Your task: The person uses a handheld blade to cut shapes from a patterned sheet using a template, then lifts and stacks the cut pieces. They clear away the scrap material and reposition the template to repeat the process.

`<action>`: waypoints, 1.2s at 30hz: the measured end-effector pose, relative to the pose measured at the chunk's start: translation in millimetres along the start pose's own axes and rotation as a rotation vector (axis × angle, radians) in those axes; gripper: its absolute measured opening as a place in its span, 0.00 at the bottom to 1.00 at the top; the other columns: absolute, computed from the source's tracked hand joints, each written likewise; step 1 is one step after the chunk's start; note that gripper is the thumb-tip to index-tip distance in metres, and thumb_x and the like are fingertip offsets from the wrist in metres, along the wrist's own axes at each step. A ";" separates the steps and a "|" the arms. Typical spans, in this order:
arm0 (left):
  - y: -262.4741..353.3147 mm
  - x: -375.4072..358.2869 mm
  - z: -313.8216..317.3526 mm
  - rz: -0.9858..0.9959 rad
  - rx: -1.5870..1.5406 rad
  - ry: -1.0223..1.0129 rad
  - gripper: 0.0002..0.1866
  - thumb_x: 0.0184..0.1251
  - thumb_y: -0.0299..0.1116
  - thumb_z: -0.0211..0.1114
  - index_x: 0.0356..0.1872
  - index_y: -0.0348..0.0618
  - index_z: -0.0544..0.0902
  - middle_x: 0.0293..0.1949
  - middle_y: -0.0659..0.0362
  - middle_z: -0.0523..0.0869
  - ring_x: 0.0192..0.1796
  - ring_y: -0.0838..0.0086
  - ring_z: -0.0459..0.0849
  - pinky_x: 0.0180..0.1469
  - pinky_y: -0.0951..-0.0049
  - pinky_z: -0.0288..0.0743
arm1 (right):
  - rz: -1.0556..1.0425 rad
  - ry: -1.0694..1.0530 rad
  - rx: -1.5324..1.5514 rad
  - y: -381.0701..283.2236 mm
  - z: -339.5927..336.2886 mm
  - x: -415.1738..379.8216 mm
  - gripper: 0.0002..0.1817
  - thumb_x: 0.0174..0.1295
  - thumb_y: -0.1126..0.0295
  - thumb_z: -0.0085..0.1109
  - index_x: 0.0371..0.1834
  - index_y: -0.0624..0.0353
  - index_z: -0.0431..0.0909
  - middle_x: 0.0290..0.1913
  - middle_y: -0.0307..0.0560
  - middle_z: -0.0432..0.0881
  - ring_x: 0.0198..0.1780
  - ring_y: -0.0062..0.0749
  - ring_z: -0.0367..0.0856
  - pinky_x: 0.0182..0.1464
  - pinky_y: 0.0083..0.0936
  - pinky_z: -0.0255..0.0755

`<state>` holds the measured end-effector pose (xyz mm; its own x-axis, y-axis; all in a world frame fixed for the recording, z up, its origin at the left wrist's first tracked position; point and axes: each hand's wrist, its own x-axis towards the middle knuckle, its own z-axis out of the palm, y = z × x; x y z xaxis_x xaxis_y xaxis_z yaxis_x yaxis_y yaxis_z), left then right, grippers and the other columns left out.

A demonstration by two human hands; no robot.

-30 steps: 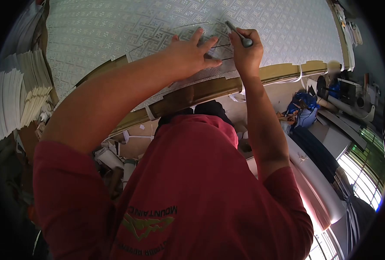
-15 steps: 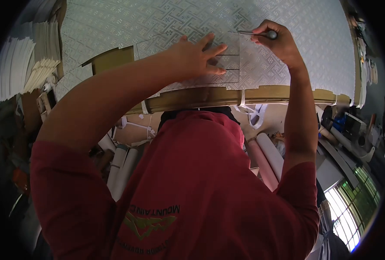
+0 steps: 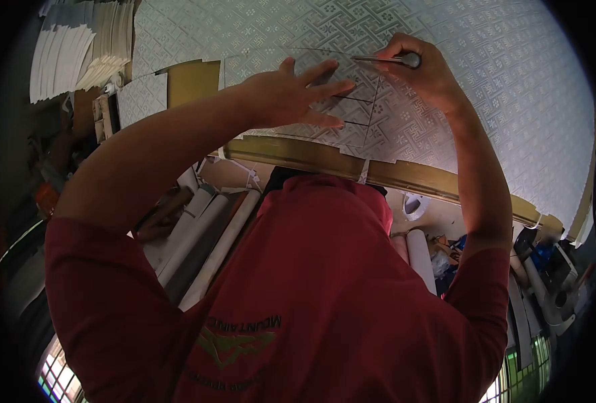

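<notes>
A light grey-green patterned sheet (image 3: 499, 101) is spread over the table. My left hand (image 3: 298, 97) lies on it with the fingers spread, pressing on a see-through template (image 3: 357, 113) with dark lines and slots. Pinched in the fingers of my right hand (image 3: 415, 67) is a slim metal pen-like tool (image 3: 378, 60) with a round end. Its tip points left and meets the sheet near the template's upper right corner, just right of my left fingertips.
Stacks of pale sheets (image 3: 76, 50) stand at the upper left. The table's brown edge (image 3: 298, 153) runs in front of my body. Below it are long rolls (image 3: 194, 235) on the left and a white roll (image 3: 420, 258) on the right.
The view has turned and shifted. My right hand and the tool have moved left along the template's top edge, nearer to my left hand, which stays spread on it.
</notes>
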<state>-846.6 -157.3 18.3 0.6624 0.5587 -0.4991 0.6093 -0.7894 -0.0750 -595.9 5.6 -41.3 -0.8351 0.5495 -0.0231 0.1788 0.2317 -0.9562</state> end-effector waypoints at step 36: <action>-6.7 3.5 16.7 0.015 -0.367 0.150 0.33 0.74 0.39 0.63 0.76 0.87 0.68 0.86 0.60 0.52 0.85 0.47 0.52 0.64 0.25 0.75 | 0.218 1.117 -0.422 -57.3 166.2 -14.1 0.08 0.64 0.72 0.74 0.42 0.63 0.86 0.38 0.49 0.89 0.38 0.27 0.86 0.44 0.27 0.79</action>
<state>-855.6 -154.3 2.7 0.7121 0.6005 -0.3638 0.6966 -0.6692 0.2588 -680.9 -148.9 -34.6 0.1052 0.9508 0.2914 0.5889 0.1766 -0.7887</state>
